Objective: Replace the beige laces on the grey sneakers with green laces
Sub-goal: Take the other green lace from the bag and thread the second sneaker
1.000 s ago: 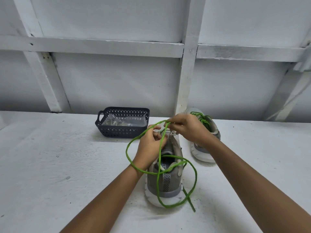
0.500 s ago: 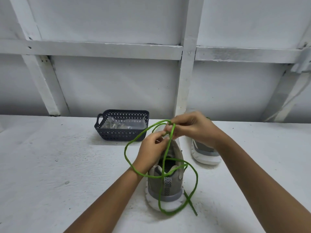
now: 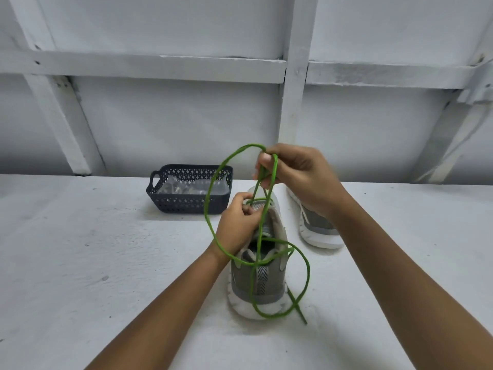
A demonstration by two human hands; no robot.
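The near grey sneaker (image 3: 241,284) stands on the white table (image 3: 80,263) just below the middle of the view, its heel toward the person and its toe pointing to twelve o'clock; the second grey sneaker (image 3: 317,222) lies at two o'clock of it, close by but apart, and is partly hidden behind the right wrist. The green lace (image 3: 308,271) runs up from the front of the near sneaker to the right hand (image 3: 298,180); that hand is raised above the toe, at one o'clock of the shoe, with its thumb and curled fingers pinching two strands of the lace together. From this pinch one strand arcs out toward ten o'clock, sweeps down past the left wrist and crosses the shoe's opening; another loop hangs out at four o'clock of the shoe, curves round the heel sole and ends in a loose tip on the table at five o'clock. The left hand (image 3: 237,228) sits on the shoe's front at eleven o'clock of the heel, its fingers curled in and pinching the lace at the eyelets; which eyelet cannot be told. A dark perforated basket (image 3: 186,205) stands at ten o'clock of the near sneaker, well apart, with clear wrapping inside it.
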